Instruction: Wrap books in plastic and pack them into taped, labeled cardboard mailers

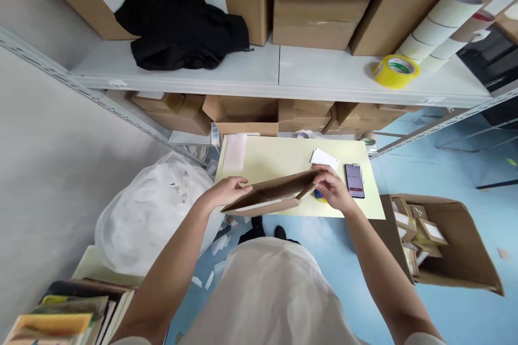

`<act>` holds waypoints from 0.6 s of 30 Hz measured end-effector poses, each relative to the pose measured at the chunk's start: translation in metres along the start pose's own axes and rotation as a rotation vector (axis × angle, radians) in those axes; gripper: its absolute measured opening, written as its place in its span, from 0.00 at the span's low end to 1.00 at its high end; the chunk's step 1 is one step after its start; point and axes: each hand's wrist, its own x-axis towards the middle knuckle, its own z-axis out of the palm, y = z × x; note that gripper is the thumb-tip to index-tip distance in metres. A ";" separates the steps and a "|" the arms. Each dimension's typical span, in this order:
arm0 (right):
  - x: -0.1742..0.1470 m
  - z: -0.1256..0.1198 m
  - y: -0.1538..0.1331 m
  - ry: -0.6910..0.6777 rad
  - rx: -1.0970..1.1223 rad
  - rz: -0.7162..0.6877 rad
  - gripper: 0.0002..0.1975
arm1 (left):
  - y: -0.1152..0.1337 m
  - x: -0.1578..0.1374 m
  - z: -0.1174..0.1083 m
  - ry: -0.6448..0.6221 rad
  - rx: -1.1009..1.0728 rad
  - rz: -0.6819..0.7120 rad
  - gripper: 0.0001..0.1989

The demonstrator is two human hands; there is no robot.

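Note:
A brown cardboard box (267, 206), partly folded with a white label strip on its near side, is held up above the front of the pale yellow table (279, 153). My left hand (226, 192) grips its left end, thumb along the upper edge. At the right end, my right hand (331, 187) pinches a flap of the same box. Under that hand a roll with blue and yellow (319, 195) is partly hidden. Beyond it lie some white cards (325, 159). A phone (355, 180) with a lit screen rests to the right.
A pink-white sheet (234, 152) lies at the table's left. Shelving (259, 67) behind bears cartons, a black garment (184, 27) and yellow tape (396, 71). A white bag (151, 213) bulges at left, above stacked books (60, 318). A large open carton (465, 242) with small boxes stands right.

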 end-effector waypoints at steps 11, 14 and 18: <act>0.022 0.021 0.012 0.204 -0.055 0.311 0.09 | -0.012 0.040 -0.009 0.184 0.384 0.221 0.17; 0.025 0.027 0.016 0.311 -0.061 0.462 0.15 | -0.012 0.044 -0.001 0.277 0.369 0.193 0.17; 0.029 0.032 0.017 0.396 -0.145 0.614 0.29 | -0.014 0.046 0.011 0.380 0.431 0.186 0.17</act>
